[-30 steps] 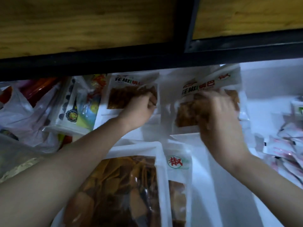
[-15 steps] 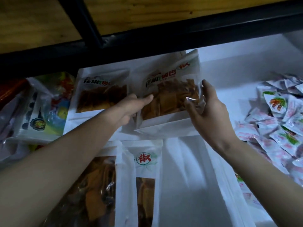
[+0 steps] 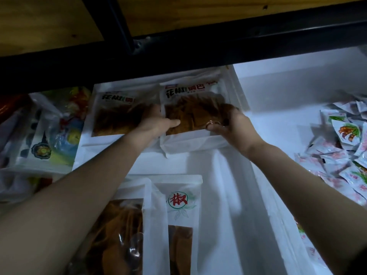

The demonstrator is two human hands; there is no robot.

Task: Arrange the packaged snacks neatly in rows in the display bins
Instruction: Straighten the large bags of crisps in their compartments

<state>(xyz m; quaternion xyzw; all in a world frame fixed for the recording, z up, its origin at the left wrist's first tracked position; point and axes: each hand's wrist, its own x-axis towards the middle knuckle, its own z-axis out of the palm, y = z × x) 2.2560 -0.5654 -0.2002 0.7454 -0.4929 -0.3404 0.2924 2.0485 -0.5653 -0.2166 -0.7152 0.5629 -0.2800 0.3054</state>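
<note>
- A wooden shelf (image 3: 198, 14) on a black metal frame (image 3: 178, 46) spans the top of the view, above a row of bins.
- A white display bin (image 3: 234, 205) runs down the centre. A person's two bare forearms reach along it toward its far end.
- To its left lie clear plastic bags (image 3: 51, 135) with colourful printed goods inside.
- In a second white bin (image 3: 278, 92) on the right is a loose heap of small sachets (image 3: 341, 151), white with pink and green-and-orange print.
- At the near end of the centre bin, a large windowed pack (image 3: 123, 235) of brown snacks lies partly under the left forearm.
- Just beside it on the right is a white pack with a red character in a green ring (image 3: 178, 201).
- At the far end, the held snack pack (image 3: 190, 100) leans tilted against the back wall, brown pieces showing under black-and-red lettering.
- A matching neighbouring pack (image 3: 117, 116) stands touching it on the left, forming a row of two.
- The left hand (image 3: 156, 122) grasps the held snack pack at its left edge, with the thumb across the window and the fingers tucked between the two packs.
- The right hand (image 3: 232, 124) grips the pack's lower right corner with its fingers curled round it.
</note>
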